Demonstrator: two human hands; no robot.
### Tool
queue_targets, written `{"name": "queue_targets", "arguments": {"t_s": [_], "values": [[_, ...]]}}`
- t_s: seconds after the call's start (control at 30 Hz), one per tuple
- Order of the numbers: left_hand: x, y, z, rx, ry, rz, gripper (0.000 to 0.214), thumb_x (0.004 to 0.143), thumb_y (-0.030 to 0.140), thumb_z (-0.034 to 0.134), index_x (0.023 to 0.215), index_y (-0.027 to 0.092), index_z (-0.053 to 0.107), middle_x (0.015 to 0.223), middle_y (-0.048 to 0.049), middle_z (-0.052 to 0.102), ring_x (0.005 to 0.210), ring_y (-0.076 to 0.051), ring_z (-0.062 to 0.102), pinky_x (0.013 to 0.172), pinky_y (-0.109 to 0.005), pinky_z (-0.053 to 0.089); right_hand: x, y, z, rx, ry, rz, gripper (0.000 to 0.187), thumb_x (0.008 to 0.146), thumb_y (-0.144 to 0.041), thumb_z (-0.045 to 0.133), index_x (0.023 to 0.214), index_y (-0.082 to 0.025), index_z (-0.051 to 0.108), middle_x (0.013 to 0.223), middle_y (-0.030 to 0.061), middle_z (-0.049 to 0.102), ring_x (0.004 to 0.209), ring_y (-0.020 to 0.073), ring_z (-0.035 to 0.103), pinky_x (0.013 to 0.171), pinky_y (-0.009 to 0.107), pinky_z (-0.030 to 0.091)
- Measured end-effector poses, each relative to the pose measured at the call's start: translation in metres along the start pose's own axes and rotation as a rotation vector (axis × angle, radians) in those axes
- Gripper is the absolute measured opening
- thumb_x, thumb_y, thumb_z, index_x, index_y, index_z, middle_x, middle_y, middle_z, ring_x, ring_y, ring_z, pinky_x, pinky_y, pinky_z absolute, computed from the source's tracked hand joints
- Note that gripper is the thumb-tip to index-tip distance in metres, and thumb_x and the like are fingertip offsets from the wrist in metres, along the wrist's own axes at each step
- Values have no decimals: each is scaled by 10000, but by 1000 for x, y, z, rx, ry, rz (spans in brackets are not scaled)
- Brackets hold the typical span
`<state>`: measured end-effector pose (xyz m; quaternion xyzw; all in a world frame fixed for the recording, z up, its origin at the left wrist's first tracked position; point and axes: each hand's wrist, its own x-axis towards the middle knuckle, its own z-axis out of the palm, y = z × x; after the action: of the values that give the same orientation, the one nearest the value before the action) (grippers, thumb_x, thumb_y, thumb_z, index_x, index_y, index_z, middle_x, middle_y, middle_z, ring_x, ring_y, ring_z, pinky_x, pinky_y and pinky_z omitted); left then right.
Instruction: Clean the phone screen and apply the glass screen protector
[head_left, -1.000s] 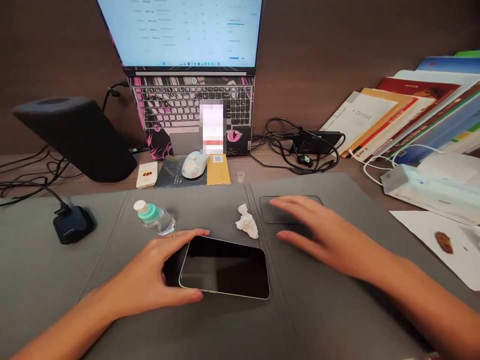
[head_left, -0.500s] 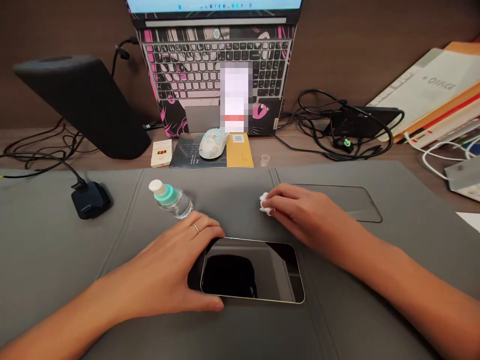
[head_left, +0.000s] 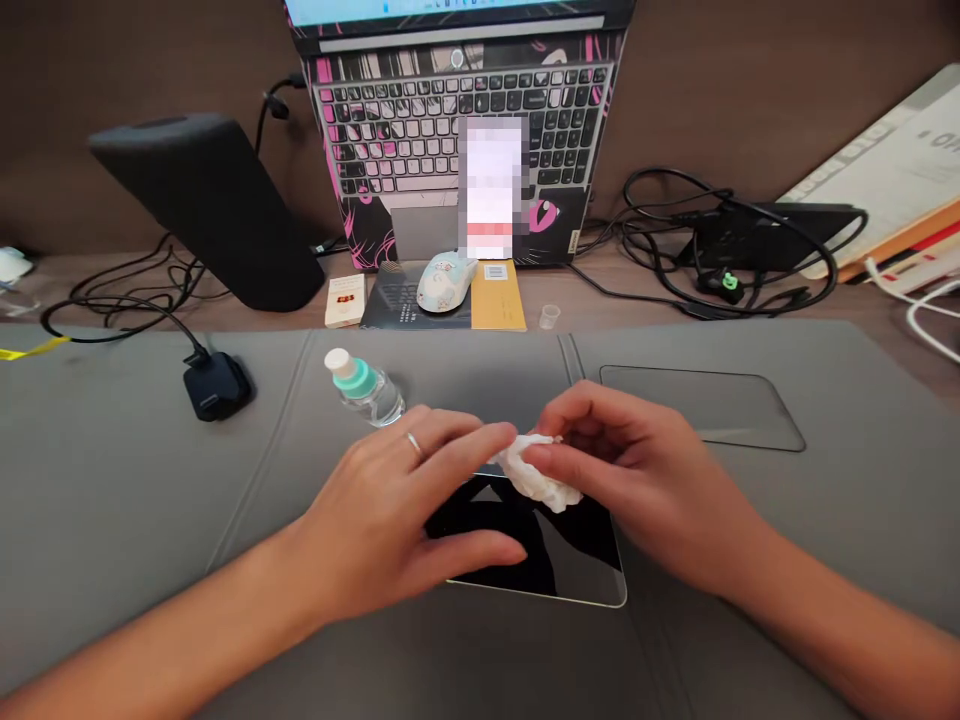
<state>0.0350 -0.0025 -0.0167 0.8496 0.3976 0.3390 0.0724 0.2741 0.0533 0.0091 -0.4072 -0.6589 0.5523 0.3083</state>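
One phone [head_left: 566,560] lies screen-up on one mat [head_left: 420,665], long axis roughly nine-to-three o'clock. Over its nine o'clock end, the left hand [head_left: 405,510] spreads thumb and fingers; the right hand [head_left: 649,475] pinches one tissue [head_left: 536,485]. One clear sheet [head_left: 724,410] lies toward two, one bottle [head_left: 367,390] toward half past ten.

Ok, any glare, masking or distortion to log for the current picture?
Head view: pale and dark reflections break up the screen of the glossy, black, rectangular phone; head view: the crumpled white tissue is bright, its folds readable; head view: pixelation masks a patch in front of the pink-and-black patterned laptop; head view: some wide-angle stretching seems likely towards the edges.
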Motion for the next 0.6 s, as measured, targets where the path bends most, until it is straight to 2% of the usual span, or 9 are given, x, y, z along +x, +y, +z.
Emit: {"name": "queue_targets", "arguments": {"t_s": [0.07,0.13,0.17,0.27,0.3,0.37,0.43,0.5,0.6], "values": [[12,5,5,47,43,51,341,1055,460,701,1247,181,662,1019,-38,814,839,-175,745,733,-299,561,2,0,-1,83,-27,47,307,812,-446,911,778,-204,726,692,-27,687,604,103,582,546,225,467],[22,9,9,53,67,13,177,1070,356,690,1066,182,719,819,13,793,659,-142,702,603,-283,497,3,2,-4,119,-36,61,319,835,-487,887,751,-206,761,749,9,748,651,122,642,606,244,535],[26,10,11,54,70,-20,169,1074,321,677,999,181,735,760,23,777,607,-134,686,562,-282,468,3,3,-6,108,-34,41,308,865,-489,860,751,-214,781,810,27,779,704,137,684,651,257,572],[33,9,13,45,69,-97,181,1048,261,681,921,167,768,725,8,781,598,-147,715,531,-279,452,-1,8,-9,-55,35,-151,136,920,-391,817,971,-272,861,1091,46,803,924,176,763,784,292,647],[34,8,13,14,64,-129,155,1025,234,695,911,165,775,722,8,784,602,-146,721,532,-269,457,-3,11,-9,-149,57,-254,170,936,-331,803,1092,-295,860,1167,47,786,989,178,764,830,300,656],[35,6,11,-160,30,-242,98,977,185,728,901,175,790,723,25,797,618,-123,736,546,-225,485,-6,15,-7,-335,78,-468,319,970,-214,759,1265,-321,819,1242,49,755,1012,149,752,879,286,649],[37,3,9,-472,-20,-404,49,938,178,771,917,201,809,779,42,832,670,-97,770,594,-166,542,-7,17,-5,-455,93,-605,330,1010,-145,695,1269,-308,820,1226,51,746,944,109,736,872,250,631],[37,1,7,-776,-37,-541,96,909,195,811,998,227,823,876,43,866,755,-92,810,676,-133,604,-7,16,-4,-466,145,-615,290,1018,-139,692,1203,-302,844,1146,31,759,877,85,723,823,210,614],[35,0,8,-991,31,-617,248,870,169,844,1101,233,783,867,50,867,724,-79,811,671,-111,622,-5,12,-4,-363,164,-488,229,991,-175,747,1125,-320,862,960,-25,794,818,77,729,758,171,595]]}}
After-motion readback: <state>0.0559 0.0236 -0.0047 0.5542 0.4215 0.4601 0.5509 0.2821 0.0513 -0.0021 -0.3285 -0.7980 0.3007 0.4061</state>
